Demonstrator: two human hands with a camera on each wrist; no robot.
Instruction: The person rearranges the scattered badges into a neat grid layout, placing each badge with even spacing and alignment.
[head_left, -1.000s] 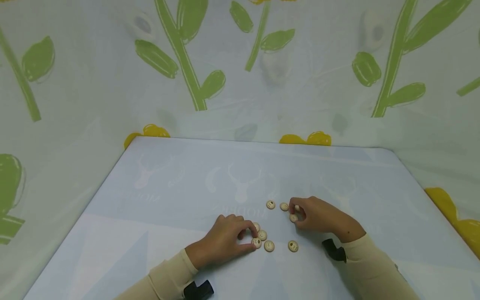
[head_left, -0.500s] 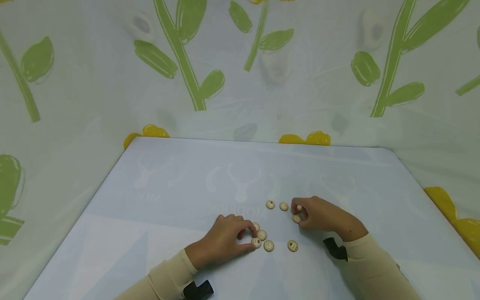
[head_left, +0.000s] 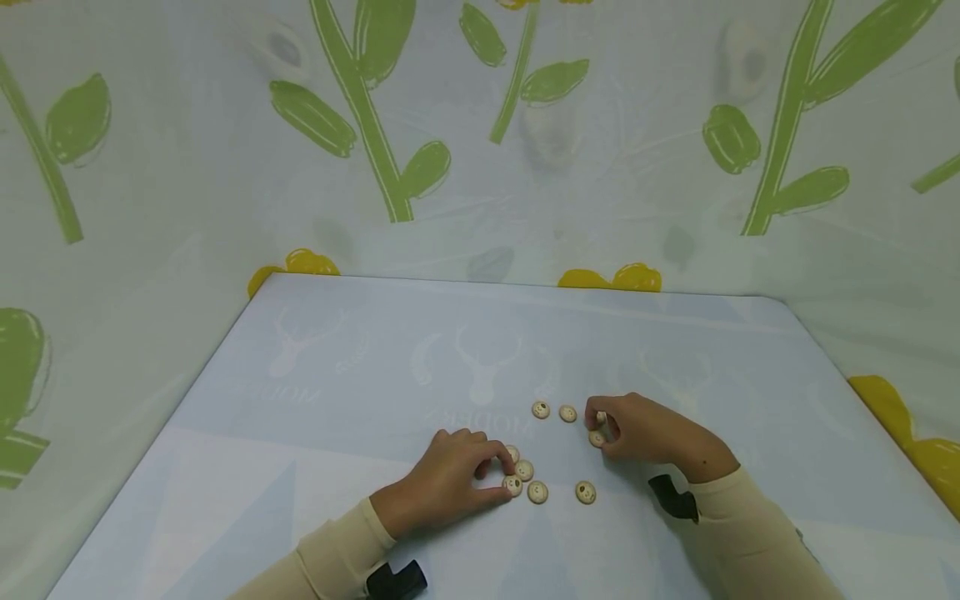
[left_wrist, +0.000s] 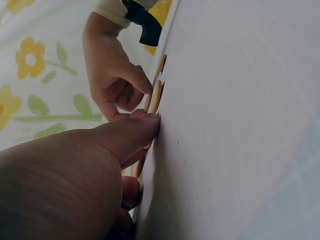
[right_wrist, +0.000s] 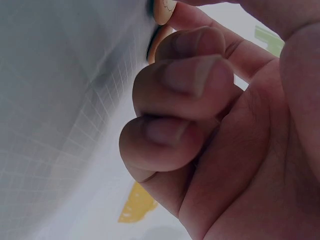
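Small round wooden discs with dark face-like marks lie on the table. In the head view my left hand (head_left: pixel 453 479) curls thumb and forefinger around the left side of a cluster. Its thumb tip touches one wooden disc (head_left: pixel 513 486); the forefinger partly covers another wooden disc (head_left: pixel 513 453). Beside them lie a third disc (head_left: pixel 524 471) and a fourth disc (head_left: pixel 537 492). My right hand (head_left: pixel 648 433) holds a disc (head_left: pixel 596 438) between thumb and forefinger, with another disc (head_left: pixel 602 417) visible within its curl. The right wrist view shows its other fingers (right_wrist: pixel 185 82) folded inward.
Two discs, one left disc (head_left: pixel 541 409) and one right disc (head_left: pixel 567 413), lie left of my right hand. A single disc (head_left: pixel 586 492) sits nearer me. The pale patterned table (head_left: pixel 360 333) meets a flower-print cloth (head_left: pixel 210 167) at its edges.
My right hand has slid slightly to the right, and the disc at its thumb has moved with it. My left hand and the cluster beside it stay in place.
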